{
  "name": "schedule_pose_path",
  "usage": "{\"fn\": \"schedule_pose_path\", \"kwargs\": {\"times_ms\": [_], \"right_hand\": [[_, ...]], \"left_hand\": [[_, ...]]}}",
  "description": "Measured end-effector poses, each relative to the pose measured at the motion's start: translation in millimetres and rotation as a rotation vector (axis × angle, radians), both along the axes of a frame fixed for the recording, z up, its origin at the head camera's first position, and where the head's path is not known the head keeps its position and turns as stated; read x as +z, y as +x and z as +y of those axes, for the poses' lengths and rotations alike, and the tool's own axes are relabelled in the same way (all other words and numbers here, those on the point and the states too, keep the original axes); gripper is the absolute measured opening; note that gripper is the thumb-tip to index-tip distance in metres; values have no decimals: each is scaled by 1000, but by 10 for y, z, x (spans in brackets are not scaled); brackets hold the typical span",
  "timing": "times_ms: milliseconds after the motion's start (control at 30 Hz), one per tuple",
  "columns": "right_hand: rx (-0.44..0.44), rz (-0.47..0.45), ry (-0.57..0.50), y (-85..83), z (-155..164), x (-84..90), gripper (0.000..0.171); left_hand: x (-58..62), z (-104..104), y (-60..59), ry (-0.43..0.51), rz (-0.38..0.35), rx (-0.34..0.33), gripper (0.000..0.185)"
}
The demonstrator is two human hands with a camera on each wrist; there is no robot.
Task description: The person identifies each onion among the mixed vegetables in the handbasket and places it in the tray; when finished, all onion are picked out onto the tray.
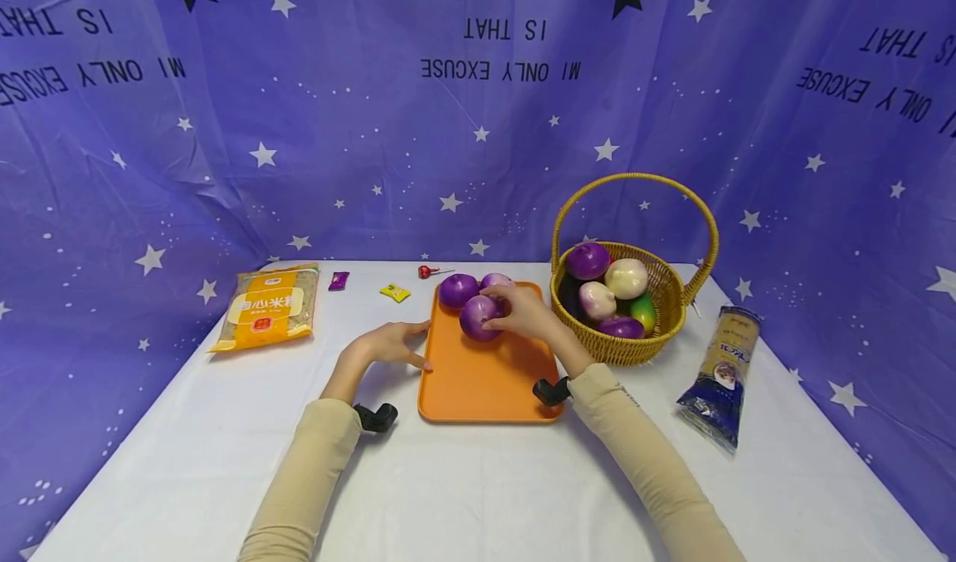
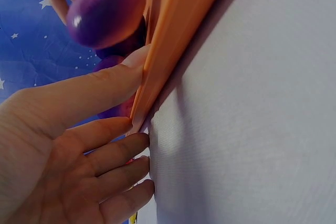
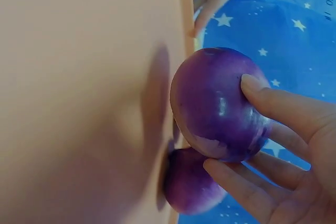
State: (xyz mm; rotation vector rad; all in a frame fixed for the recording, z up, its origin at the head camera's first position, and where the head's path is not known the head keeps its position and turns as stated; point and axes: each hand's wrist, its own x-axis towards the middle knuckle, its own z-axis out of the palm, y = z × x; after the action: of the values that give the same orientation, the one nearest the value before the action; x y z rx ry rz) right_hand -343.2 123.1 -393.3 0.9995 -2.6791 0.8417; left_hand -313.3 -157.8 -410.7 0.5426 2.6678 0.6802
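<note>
From your head view, your right hand [image 1: 523, 313] has its fingers curled around a round purple toy onion [image 1: 480, 318] low over the far end of the flat orange plastic tray [image 1: 485, 383]. Two more purple onions [image 1: 458, 290] already sit at the tray's far edge, so I judge the work partly done: the woven wicker basket [image 1: 635, 342] with its hoop handle, just right of the tray, holds several more vegetables. Your left hand [image 1: 392, 344] lies with relaxed, straight fingers against the tray's left rim. The near half of the tray is bare, giving room to set things down.

From the left wrist, your thumb [image 2: 105, 85] presses the orange rim [image 2: 173, 35] while the other fingers rest flat on the white tablecloth [image 2: 252, 129]; nothing is grasped.

From the right wrist, your fingertips [image 3: 254, 85] wrap the purple onion [image 3: 215, 103], which looks just clear of the tray surface [image 3: 79, 93], close to a neighbouring onion [image 3: 191, 187]. Mind that tight gap.
</note>
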Motion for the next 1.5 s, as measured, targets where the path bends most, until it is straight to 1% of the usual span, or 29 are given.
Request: {"fn": "schedule_pose_path", "kwargs": {"times_ms": [100,333,467,833,1000,1133,1233,1367,1500], "right_hand": [[-4,-42,-2,-9,-69,-27,55],[-42,-55,25,-50,-204,-82,58],[-62,-80,33,-56,-251,-88,59],[-87,-90,43,-21,-253,-76,57],[-66,-90,29,25,-206,-54,56],[-25,-84,6,96,-143,27,53],[-11,-63,-10,148,-75,124,52],[8,-15,-11,190,54,281,54],[12,2,-16,204,231,463,51]], "left_hand": [[-2,-2,-2,-2,6,-4,92],[6,-6,5,-4,18,-3,91],[8,-5,11,-3,24,-3,91],[5,3,17,-17,29,-4,92],[2,4,16,-11,25,-2,92],[6,2,20,-7,24,-4,92],[14,0,23,-5,22,-3,92],[18,-7,22,4,19,1,92],[11,-7,19,11,17,1,92]]}}
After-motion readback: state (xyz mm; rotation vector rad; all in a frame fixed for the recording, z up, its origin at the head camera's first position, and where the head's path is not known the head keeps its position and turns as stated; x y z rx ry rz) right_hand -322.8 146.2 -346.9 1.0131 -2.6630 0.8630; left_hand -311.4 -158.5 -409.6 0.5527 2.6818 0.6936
